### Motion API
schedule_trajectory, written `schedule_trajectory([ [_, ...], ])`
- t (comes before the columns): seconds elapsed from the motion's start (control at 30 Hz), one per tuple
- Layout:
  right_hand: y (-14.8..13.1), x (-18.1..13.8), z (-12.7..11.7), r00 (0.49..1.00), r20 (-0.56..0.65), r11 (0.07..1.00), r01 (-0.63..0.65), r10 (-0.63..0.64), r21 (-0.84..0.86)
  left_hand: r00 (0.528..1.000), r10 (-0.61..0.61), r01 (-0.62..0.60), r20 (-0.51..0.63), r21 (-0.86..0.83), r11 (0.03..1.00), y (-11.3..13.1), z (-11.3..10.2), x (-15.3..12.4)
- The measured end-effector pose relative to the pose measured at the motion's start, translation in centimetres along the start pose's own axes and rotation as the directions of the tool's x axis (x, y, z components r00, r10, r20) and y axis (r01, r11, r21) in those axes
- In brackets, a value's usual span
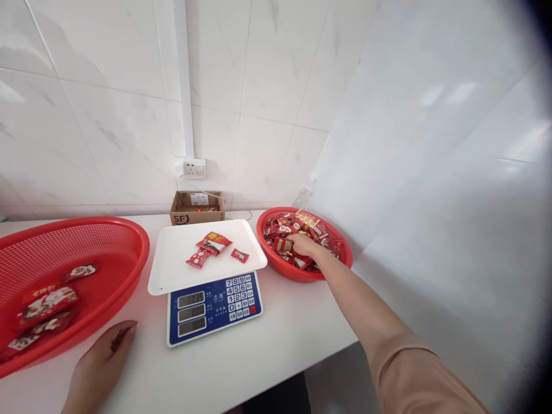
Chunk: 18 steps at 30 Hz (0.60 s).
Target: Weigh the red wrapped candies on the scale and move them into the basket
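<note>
My right hand [303, 244] reaches into the round red basket [297, 275] on the right, its fingers closed on the edge of a red and gold snack packet [283, 245]. Small wrapped snacks, mostly red, fill that basket. My left hand [103, 353] rests on the white table beside the larger red basket [140, 247], fingers curled in and nothing visible in them. Between the baskets stands a blue digital scale [215, 328] with a white tray [168, 253]. On the tray lie a larger red packet [214, 244], a pink-red packet [198, 258] and a small red one [240, 255].
Inside the left basket lie a few packets, among them a large red one [49, 302]. A cardboard box [197, 216] with some red packets stands behind the scale, below a wall socket [194, 168]. A clear plastic item [302, 197] is behind the right basket. Walls [259, 155] bound the table's back and right.
</note>
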State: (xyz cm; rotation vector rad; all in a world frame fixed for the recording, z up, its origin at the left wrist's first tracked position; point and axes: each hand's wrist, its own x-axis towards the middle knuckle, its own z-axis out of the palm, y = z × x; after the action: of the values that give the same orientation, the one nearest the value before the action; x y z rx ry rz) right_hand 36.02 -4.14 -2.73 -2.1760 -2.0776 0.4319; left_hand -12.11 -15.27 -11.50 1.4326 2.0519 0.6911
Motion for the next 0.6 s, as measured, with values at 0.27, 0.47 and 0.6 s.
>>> schedule_trajectory([
  [0.27,-0.4,0.0,-0.2,0.995,0.100,0.998,-0.023,0.029,-0.057,1.000,-0.004,0.004,-0.009,0.032,0.999,-1.0,0.4,0.5],
  [0.47,-0.7,0.9,0.6,0.991,0.118,0.996,-0.056,0.064,-0.069,1.000,-0.019,0.019,0.012,0.003,1.000,-0.5,0.1,0.3],
  [0.6,-0.8,0.5,0.4,0.995,0.081,0.998,-0.055,0.057,-0.029,1.000,-0.017,0.018,0.020,-0.017,1.000,-0.1,-0.1,-0.1],
])
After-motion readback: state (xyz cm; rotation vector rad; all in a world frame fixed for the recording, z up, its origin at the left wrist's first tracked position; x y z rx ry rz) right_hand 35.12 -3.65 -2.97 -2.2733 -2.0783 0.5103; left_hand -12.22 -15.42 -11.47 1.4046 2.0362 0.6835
